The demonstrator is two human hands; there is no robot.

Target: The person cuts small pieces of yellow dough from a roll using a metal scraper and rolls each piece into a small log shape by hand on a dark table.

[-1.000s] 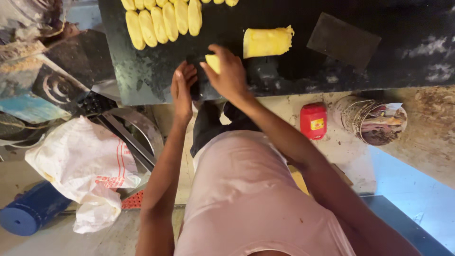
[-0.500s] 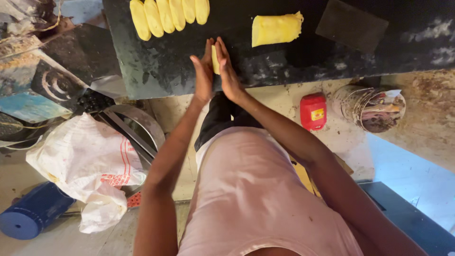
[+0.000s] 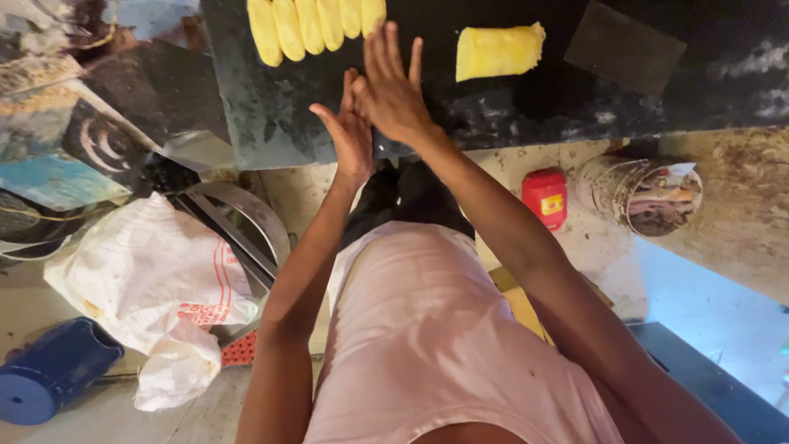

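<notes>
Right hand (image 3: 393,94) slid forward over left hand (image 3: 352,131) since earlier; palms pressed together above dark worktop (image 3: 271,123), fingers straight; anything between them hidden. Yellow dough rolls (image 3: 316,25) just ahead.

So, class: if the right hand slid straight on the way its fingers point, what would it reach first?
Probably the row of yellow dough rolls: the right hand points up the dark board toward them, though its height above the board is unclear.

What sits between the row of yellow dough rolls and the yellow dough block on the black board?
In the head view, only bare black board between the dough rolls and the dough block; the right hand's fingertips reach up just below that gap.
</notes>
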